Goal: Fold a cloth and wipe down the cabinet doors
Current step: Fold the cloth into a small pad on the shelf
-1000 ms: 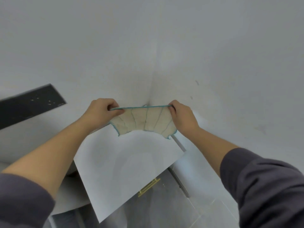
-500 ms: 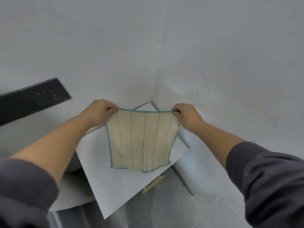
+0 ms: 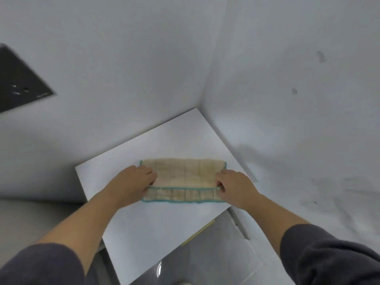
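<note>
Cloth point(image 3: 183, 177) going down half-folded on the white cabinet top point(image 3: 164, 239), one hand working each end.
The beige, teal-edged cloth is lying flat in the middle of the top. Its upper layer is stopping short of the near edge, so a strip of the lower layer is showing at 6 o'clock. The left hand point(image 3: 133, 183) is sitting at the cloth's 9 o'clock end, fingers curled onto the upper layer's corner. The right hand point(image 3: 234, 187) is at the 3 o'clock end, fingers curled and pinching that corner. A brass strip point(image 3: 198, 233) is peeking out below the top at 5 o'clock, and a dark panel point(image 3: 18, 83) is showing at 10 o'clock.
</note>
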